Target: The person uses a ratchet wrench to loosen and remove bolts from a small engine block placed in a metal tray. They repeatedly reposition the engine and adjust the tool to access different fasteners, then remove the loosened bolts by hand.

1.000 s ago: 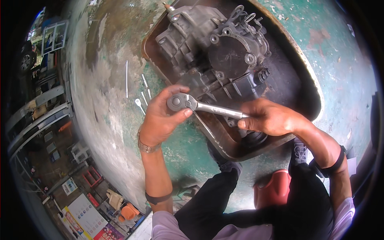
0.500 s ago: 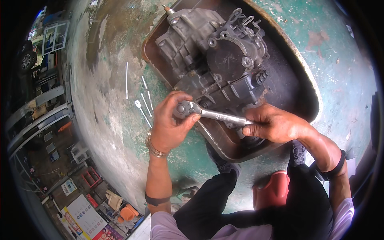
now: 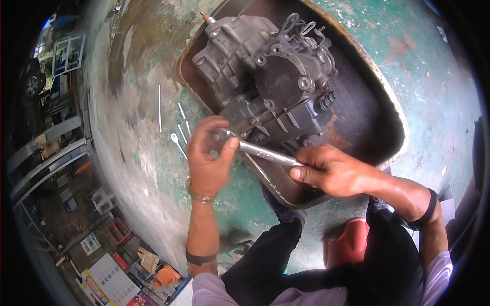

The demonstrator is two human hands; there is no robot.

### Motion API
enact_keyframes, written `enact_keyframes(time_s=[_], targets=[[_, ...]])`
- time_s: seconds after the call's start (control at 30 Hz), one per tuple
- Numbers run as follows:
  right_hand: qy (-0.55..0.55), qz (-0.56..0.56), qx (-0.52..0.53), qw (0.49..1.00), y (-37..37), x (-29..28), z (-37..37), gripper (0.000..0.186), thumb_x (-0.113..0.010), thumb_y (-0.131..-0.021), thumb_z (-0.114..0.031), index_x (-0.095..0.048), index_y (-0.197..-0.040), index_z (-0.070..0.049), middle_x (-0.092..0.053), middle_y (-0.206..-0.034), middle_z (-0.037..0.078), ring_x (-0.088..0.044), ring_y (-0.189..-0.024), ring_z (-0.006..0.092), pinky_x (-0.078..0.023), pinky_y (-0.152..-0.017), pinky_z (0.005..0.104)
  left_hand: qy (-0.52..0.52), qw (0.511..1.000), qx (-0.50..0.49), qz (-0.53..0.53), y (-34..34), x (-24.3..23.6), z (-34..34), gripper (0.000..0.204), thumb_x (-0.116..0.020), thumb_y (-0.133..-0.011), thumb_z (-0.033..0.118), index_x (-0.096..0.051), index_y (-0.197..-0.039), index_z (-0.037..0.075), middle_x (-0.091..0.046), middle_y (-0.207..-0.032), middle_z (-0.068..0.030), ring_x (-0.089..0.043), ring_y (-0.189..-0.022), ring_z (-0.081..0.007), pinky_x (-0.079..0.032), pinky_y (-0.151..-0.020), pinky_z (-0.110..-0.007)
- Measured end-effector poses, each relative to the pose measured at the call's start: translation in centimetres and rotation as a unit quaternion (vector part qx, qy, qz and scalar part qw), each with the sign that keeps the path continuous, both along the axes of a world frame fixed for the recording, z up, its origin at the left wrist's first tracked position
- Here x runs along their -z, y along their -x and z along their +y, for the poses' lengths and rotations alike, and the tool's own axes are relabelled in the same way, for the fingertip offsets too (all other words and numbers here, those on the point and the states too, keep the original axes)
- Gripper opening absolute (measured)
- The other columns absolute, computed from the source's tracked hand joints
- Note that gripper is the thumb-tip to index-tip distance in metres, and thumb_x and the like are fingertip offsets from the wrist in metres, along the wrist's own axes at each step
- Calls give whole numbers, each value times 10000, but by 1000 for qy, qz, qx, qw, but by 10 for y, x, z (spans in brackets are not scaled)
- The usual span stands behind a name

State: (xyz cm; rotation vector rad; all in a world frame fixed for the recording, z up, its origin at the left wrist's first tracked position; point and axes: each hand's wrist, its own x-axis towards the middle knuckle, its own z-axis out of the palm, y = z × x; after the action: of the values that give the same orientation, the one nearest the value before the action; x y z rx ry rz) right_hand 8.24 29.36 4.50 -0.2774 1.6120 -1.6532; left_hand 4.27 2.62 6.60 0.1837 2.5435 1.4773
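A grey metal gearbox housing (image 3: 270, 86) lies in a dark oval metal tray (image 3: 367, 117) on the green floor. My right hand (image 3: 334, 171) grips the handle end of a shiny ratchet wrench (image 3: 265, 152). My left hand (image 3: 206, 155) is closed over the wrench's head, pressing it against the near lower edge of the housing. The wrench head itself is mostly hidden under my left fingers.
Several slim steel wrenches and rods (image 3: 176, 130) lie on the worn green floor (image 3: 138, 153) left of the tray. A red stool (image 3: 349, 242) is under me. Shelves and clutter (image 3: 56, 153) sit at the far left rim.
Both hands have carried the ratchet wrench up from in front of the tray to the housing's near edge. My left hand has closed tighter over its head.
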Motion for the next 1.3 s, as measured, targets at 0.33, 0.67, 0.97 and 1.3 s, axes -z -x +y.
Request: enact_keyframes(time_s=[0.33, 0.67, 0.97, 1.3], targets=[[42, -7, -61, 997, -6, 8, -60, 258, -538, -938, -157, -519, -962, 99, -592, -870, 335, -590, -890, 490, -448, -763, 517, -74, 989, -120, -40, 12, 24, -16, 360, -671, -877, 36, -495, -1191, 9, -526, -1158, -68, -526, -1002, -123, -463, -839, -259], [33, 29, -78, 996, -6, 39, -97, 210, -545, -934, -101, -474, -945, 96, -654, -802, 241, -666, -786, 381, -502, -699, 443, -92, 990, -101, -45, 33, 47, -26, 339, -633, -885, 5, -488, -1191, 25, -506, -1153, -51, -502, -1029, -113, -454, -844, -253], [20, 33, -106, 994, -8, 52, -113, 283, -555, -931, -163, -478, -997, 101, -645, -859, 283, -650, -865, 417, -492, -763, 464, -65, 994, -76, -46, 38, 52, -35, 348, -625, -844, 0, -501, -1169, 15, -507, -1144, -60, -488, -1076, -162, -398, -962, -304], [51, -90, -106, 989, -8, 62, -119, 376, -605, -913, -302, -621, -925, 74, -640, -886, 205, -594, -824, 295, -459, -750, 413, -7, 997, -50, -64, 44, 52, -37, 295, -596, -862, 53, -513, -1141, 7, -513, -1099, -59, -500, -956, -134, -439, -845, -278]])
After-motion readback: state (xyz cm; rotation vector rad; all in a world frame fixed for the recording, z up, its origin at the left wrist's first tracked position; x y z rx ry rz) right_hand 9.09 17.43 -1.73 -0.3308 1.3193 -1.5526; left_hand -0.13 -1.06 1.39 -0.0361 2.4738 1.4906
